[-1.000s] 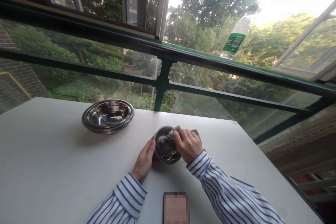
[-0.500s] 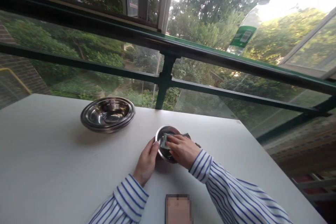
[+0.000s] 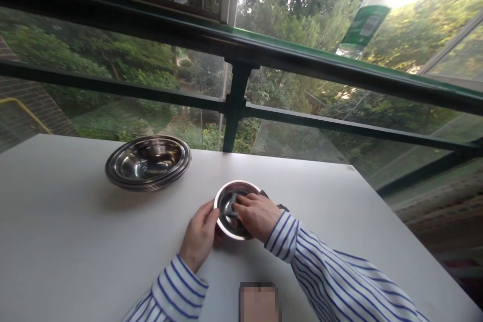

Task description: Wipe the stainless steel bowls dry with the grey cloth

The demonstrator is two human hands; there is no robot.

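A small steel bowl [image 3: 226, 201] rests on the white table [image 3: 75, 241], tilted toward me. My left hand [image 3: 199, 234] grips its left rim, fingers curled round the edge. My right hand [image 3: 256, 215] presses a grey cloth [image 3: 231, 202] into the bowl's inside, fingers closed on the cloth. Part of the cloth trails out behind my right hand. Both sleeves are white with blue stripes.
A stack of larger steel bowls [image 3: 148, 162] stands at the back left of the table. A green railing [image 3: 287, 60] with glass panels runs behind the table. A plastic bottle [image 3: 368, 17] with a green label stands on the railing. A blurred rectangle [image 3: 259, 303] lies at the near edge.
My right hand has carried the cloth from the bowl's right rim down into its inside. The bowl has tipped flatter. The view has shifted slightly.
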